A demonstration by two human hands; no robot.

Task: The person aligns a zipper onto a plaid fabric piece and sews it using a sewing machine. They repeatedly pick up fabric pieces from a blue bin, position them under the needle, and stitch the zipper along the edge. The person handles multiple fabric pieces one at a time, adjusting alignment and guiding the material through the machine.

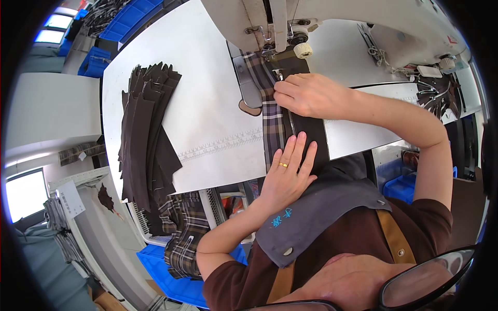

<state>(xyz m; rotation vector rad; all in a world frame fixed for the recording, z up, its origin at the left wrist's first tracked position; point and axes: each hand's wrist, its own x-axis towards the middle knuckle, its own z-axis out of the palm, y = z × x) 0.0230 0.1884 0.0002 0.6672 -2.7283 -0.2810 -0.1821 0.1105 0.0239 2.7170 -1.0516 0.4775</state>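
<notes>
A strip of plaid fabric (273, 122) and a dark brown fabric piece (314, 139) lie along the white table beneath the sewing machine (233, 18). Between them runs a metal-toothed zipper (291, 123). My right hand (310, 96) is closed at the zipper just in front of the needle area, fingertips pinched together on it; the exact grip is partly hidden. Lower down, my left hand (290, 173), with a ring on one finger, rests flat with fingers stretched over the zipper's near part and the fabric at the table's front edge.
A stack of dark fabric pieces (148, 124) lies on the left of the table, overhanging its edge. Plaid cloth (187, 228) hangs over a white basket and blue bin (161, 264) below. Tweezers (369, 41) and metal zipper parts (433, 92) lie on the right.
</notes>
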